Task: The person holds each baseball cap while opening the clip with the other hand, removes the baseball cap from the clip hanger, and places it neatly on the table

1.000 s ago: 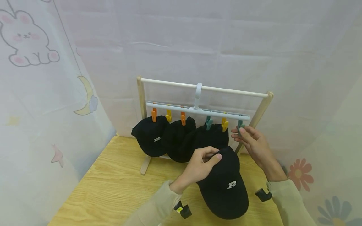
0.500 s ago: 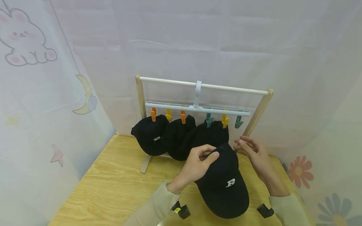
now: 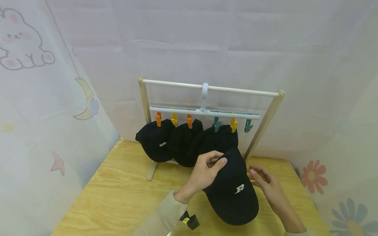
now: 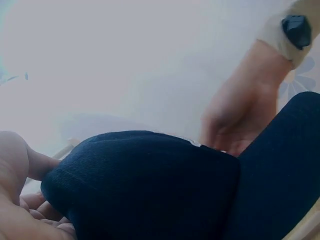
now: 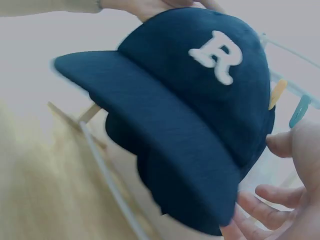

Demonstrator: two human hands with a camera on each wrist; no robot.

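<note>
My left hand (image 3: 206,168) pinches the back edge of a black cap with a white R (image 3: 233,190), holding it above the wooden table (image 3: 118,196). In the left wrist view the cap (image 4: 150,185) fills the frame, my left fingers (image 4: 20,200) under its edge. My right hand (image 3: 264,182) is beside the cap's right side, fingers spread and holding nothing; the right wrist view shows the cap (image 5: 200,110) with my right fingertips (image 5: 270,200) close by its brim. Behind, a white clip hanger (image 3: 205,113) on a wooden rack (image 3: 265,121) holds three black caps (image 3: 186,142). Its teal end clip (image 3: 248,125) hangs free.
White curtains with a rabbit, moon and flower prints close in the table on the left, back and right. The rack stands at the table's far edge. Bare tabletop lies to the left of my arms.
My right hand has dropped from the teal end clip down to the cap's right side. My left hand keeps hold of the cap, which has barely moved.
</note>
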